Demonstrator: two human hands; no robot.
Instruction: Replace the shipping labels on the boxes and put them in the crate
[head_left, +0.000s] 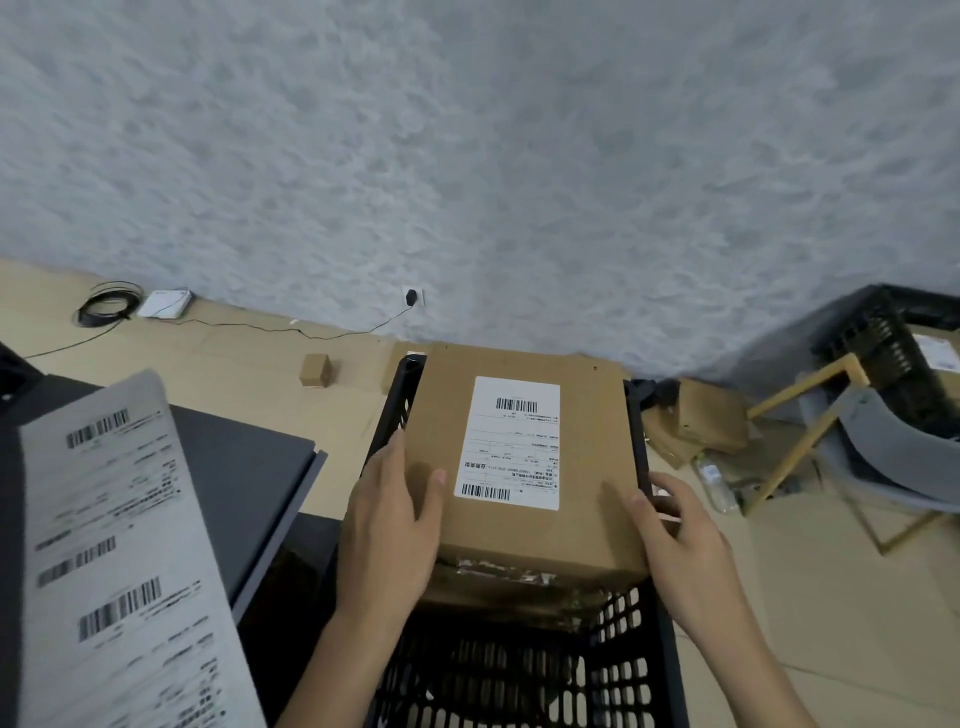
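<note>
A brown cardboard box (582, 457) with a white shipping label (511, 441) on top sits at the far end of a black slotted crate (613, 670), at rim height. My left hand (395, 519) grips the box's near left side, thumb on top. My right hand (675, 530) holds the near right corner, fingers down the side by the crate rim. A strip of white shipping labels (119, 561) with barcodes hangs over a dark table at the left.
A dark table (249, 467) stands left of the crate. Farther right sit a second black crate (883, 338), a grey chair with a wooden frame (810, 415), flattened cardboard (706, 421) and a plastic bottle (714, 480). A small brown box (315, 370) and cables lie by the wall.
</note>
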